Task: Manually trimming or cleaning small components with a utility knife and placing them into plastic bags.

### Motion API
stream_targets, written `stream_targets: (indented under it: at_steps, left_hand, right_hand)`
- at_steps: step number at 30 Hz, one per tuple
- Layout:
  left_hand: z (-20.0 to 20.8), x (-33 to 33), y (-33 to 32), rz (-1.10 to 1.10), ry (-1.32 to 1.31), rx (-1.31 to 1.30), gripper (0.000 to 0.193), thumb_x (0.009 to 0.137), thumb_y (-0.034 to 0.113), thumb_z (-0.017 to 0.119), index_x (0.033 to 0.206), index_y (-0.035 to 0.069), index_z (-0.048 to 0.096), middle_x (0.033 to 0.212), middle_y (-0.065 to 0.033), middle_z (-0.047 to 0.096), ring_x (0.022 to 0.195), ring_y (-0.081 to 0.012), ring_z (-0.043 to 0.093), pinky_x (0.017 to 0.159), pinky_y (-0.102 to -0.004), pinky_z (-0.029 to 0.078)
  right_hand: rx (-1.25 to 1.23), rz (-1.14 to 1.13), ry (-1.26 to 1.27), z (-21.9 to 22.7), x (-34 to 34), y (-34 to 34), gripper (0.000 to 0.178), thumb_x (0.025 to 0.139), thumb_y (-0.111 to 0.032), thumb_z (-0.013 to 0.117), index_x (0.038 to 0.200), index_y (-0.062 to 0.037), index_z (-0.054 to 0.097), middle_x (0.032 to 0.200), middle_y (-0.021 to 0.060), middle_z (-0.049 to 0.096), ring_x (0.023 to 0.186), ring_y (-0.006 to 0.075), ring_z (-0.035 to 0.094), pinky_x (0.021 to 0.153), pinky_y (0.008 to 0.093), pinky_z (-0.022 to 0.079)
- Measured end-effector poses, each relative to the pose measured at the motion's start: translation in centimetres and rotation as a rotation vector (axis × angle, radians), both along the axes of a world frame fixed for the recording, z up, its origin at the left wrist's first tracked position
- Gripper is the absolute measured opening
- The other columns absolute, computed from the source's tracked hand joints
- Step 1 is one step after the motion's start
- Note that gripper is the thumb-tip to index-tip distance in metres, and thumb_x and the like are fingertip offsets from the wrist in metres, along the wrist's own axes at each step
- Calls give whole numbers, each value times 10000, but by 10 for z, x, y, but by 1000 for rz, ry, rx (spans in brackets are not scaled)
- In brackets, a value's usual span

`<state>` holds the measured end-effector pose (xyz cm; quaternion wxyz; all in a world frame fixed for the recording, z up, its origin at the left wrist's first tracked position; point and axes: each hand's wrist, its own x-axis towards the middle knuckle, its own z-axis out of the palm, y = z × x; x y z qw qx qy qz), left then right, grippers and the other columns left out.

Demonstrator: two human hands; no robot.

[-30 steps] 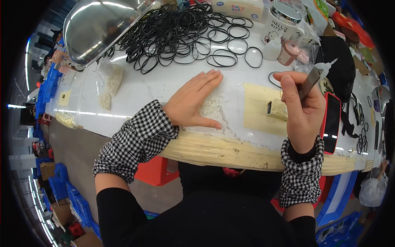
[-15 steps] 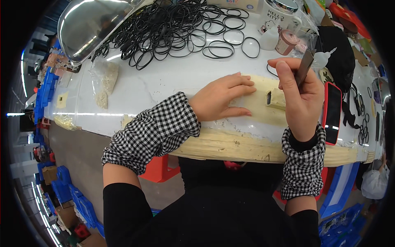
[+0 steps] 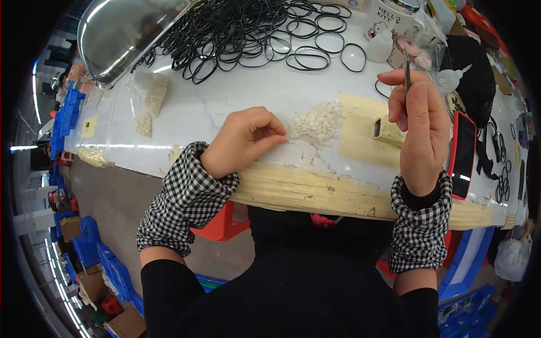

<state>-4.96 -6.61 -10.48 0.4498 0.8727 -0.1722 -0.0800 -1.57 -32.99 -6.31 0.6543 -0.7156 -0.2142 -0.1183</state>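
My left hand [image 3: 248, 138] is at the left edge of a heap of small white pieces [image 3: 321, 125] on the white table. Its fingers are curled, thumb and forefinger close together; anything between them is too small to make out. In my right hand [image 3: 424, 127] a slim grey metal tool [image 3: 407, 73], shaped like tweezers, points upward. Just left of that hand lies a small block wrapped in yellowish tape [image 3: 390, 133], with a dark slot at its left end. The block rests on a pale yellow sheet [image 3: 355, 147] stuck to the tabletop; my right hand partly hides it.
A tangle of black rubber loops [image 3: 225, 34] spreads over the back. A clear plastic cover [image 3: 127, 39] stands at the far left, near a bag of white pieces [image 3: 151, 101]. Right are a red-edged phone [image 3: 463, 155], a squeeze bottle [image 3: 380, 46] and a white mug [image 3: 389, 19].
My left hand has moved left off the yellow sheet and its fingers have curled, uncovering the heap of white pieces. My right hand still holds the tool, now turned more edge-on.
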Motion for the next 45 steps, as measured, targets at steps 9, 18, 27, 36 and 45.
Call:
stream_targets:
  at_steps: [9,18,27,36,45]
  left_hand:
    - [-9,4,-12,-189,-293,181,88,798,18,666,866,21,610,784,-85,560,690,-223,554,629,-292,454]
    - [2,1,-19,144,305,-512,76,896,74,606,918,7,577,843,-65,640,694,-127,616,639,-205,497]
    - [24,39,-42,7,610,-1202,196,914,71,581,1073,-41,600,1031,-124,643,936,-168,646,848,-244,541]
    - [15,30,-36,64,693,-1171,325,904,41,585,1215,-17,509,1014,-153,670,906,-176,667,812,-244,550]
    - [19,24,-39,88,615,-1002,355,911,24,547,1250,-41,466,988,-132,675,892,-143,661,797,-232,541]
  right_hand:
    - [14,23,45,-2,-1,2,345,996,-279,444,947,11,625,639,-51,438,614,27,383,582,190,314]
    - [35,72,111,-1,-7,6,264,981,-224,487,927,8,601,664,-50,454,618,24,382,568,183,312]
    - [-188,80,108,10,4,21,166,811,-154,723,855,-30,623,577,-62,444,456,-5,316,423,190,220]
    - [-289,-37,27,-4,-7,36,177,756,-4,711,923,-31,660,763,9,563,480,29,378,411,199,271]
    - [-290,-5,-77,-16,-2,37,200,732,40,703,918,-29,680,803,31,580,515,36,423,414,193,297]
